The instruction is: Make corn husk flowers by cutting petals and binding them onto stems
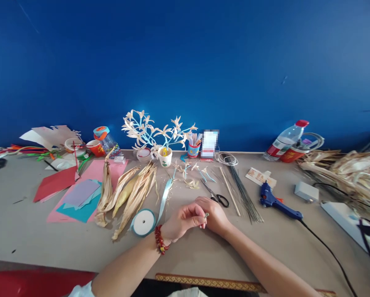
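Observation:
My left hand [186,220], with a red bead bracelet at its wrist, pinches a small greenish thing [206,215] between thumb and finger. Against it rests my right hand [214,214], its fingers curled and partly hidden behind the left; what it holds cannot be made out. A roll of light blue ribbon [144,222] lies just left of my hands, its loose end [165,198] stretched toward the back. Black-handled scissors [217,198] are just beyond my right hand. Small pale flowers on blue stems [203,173] lie farther back.
Dried husks [135,189] and coloured paper [83,193] lie left. Behind stands a cup [165,157] of husk flowers [148,128]. Rightward are thin wires [243,194], a wooden stick [230,189], a blue glue gun [277,203] with a cable, a white box [306,192] and a bottle [285,140].

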`<state>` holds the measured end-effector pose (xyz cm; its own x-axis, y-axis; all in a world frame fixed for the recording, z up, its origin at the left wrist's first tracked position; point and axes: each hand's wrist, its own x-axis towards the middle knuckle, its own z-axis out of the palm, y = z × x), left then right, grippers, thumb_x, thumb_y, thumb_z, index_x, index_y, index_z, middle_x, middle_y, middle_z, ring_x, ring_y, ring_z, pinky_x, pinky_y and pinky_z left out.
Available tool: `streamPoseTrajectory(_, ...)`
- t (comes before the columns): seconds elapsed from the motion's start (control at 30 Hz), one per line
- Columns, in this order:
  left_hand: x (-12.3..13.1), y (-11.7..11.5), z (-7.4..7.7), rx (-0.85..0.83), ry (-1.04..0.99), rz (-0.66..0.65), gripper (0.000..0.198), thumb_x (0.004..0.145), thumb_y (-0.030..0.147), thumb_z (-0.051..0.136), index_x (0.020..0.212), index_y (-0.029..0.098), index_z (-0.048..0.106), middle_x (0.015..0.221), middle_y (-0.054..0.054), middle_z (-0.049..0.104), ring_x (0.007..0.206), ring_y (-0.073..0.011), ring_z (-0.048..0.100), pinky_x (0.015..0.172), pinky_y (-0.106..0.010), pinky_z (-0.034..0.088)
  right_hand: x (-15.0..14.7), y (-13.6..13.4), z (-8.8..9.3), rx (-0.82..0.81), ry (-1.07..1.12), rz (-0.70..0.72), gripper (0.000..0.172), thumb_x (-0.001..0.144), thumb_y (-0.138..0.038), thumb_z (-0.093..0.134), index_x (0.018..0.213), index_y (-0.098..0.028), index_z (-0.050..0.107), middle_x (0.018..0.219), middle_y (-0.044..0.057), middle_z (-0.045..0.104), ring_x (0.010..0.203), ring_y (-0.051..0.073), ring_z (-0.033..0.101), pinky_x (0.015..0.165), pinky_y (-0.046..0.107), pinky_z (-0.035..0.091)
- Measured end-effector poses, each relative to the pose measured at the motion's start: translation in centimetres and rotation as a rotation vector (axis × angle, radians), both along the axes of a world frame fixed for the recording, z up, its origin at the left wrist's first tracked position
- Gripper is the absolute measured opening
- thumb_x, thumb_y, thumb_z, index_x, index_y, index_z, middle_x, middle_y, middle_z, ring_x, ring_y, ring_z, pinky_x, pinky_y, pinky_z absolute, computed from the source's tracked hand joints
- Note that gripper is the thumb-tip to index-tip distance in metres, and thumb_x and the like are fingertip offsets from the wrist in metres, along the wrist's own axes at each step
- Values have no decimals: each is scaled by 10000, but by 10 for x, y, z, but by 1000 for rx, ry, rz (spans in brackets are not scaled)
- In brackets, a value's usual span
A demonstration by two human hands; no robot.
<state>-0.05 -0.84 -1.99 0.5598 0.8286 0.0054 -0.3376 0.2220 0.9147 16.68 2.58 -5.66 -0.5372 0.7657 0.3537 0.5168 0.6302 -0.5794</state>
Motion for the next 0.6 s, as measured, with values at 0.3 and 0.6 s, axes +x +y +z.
streamPoseTrajectory(0.3, -2, 1, -6, 5, -19, 37, 241, 834, 347, 721, 773, 152, 593, 730, -9, 579, 715, -128, 503, 724, -270, 371, -1, 2, -10, 61, -11, -20, 129, 731, -84, 646, 707, -196, 587, 742, 15, 650, 704, 165, 591, 682, 251, 438)
streamPoseTrajectory(0.6, -1, 6, -8, -27, -24, 120, 246, 840, 333, 703, 736, 146, 582, 706, -5, 556, 708, -124, 472, 730, -258, 365, 1, 2, -15, 74, -52, -31, 140, 774, -78, 592, 700, -196, 575, 784, 37, 659, 736, 181, 600, 693, 265, 439)
